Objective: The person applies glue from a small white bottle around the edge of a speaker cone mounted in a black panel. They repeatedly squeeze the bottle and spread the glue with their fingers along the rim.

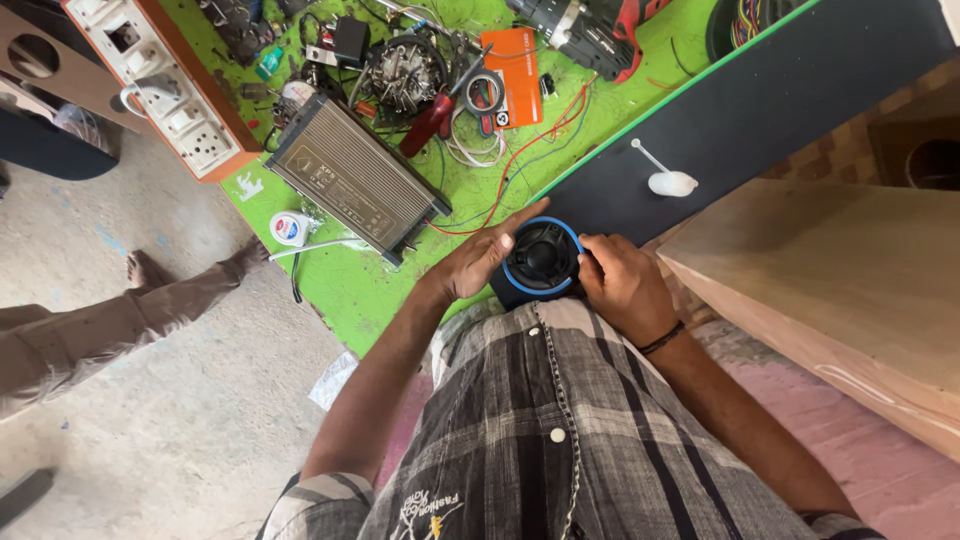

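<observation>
A small black speaker with a blue ring [541,257] sits at the near end of a long black panel [760,110] that lies across the green table [350,290]. My left hand [480,262] presses flat against the speaker's left side, fingers stretched along its rim. My right hand [620,282], with a dark band on its wrist, grips the speaker's right side. The speaker's lower edge is hidden behind my checked shirt.
A grey metal power supply box [352,180] lies left of the speaker, with red wires [520,150], an orange card [515,88], a motor part [402,72], a drill [590,35] and a white switchboard [165,85] behind. A white spoon [665,180] rests on the panel. Another person's legs [120,300] stretch over the floor at left. A wooden box [850,290] stands right.
</observation>
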